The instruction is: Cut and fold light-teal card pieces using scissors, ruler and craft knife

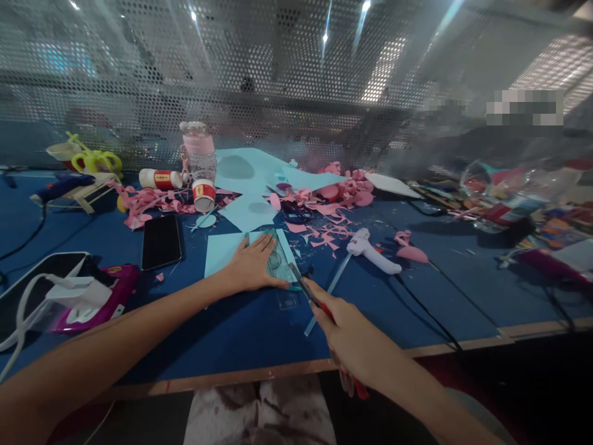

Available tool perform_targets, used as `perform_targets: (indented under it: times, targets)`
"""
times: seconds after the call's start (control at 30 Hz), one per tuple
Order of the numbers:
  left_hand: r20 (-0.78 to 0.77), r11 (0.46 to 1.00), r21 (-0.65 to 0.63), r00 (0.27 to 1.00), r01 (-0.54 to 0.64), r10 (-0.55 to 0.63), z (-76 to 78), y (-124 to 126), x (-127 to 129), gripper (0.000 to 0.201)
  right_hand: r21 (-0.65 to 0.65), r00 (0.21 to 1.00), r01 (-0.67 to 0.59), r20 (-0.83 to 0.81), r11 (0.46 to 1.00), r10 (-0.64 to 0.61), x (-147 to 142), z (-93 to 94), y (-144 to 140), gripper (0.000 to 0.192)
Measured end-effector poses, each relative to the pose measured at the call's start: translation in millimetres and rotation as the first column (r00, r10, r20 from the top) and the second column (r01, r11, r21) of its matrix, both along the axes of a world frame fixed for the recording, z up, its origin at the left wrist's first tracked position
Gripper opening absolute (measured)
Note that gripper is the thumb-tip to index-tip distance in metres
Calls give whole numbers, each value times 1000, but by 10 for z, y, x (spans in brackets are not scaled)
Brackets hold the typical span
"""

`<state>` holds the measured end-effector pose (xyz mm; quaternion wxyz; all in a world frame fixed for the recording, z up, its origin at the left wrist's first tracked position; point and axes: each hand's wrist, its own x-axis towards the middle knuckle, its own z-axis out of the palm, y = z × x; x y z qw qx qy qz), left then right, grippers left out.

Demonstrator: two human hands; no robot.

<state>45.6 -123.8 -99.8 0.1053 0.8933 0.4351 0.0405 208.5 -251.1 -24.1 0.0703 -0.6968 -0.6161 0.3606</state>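
Paper (222, 250), thin and floppy, is being pinned flat under a clear ruler (278, 262) by the spread left hand (252, 267) while the right hand (352, 337), closed around red-handled scissors (311, 295), is cutting beside that edge.

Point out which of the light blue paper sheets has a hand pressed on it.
The nearest light blue sheet, under the left hand and a clear ruler; the other sheets lie untouched farther back.
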Motion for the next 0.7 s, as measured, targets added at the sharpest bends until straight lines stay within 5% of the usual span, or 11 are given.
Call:
perform_targets:
  times: [0.7]
  targets:
    - [-8, 1000, 23, 1000, -10, 10, -16, 6, 7, 113, 67, 987, 114, -120, 991, -106, -25, -131, -57, 50]
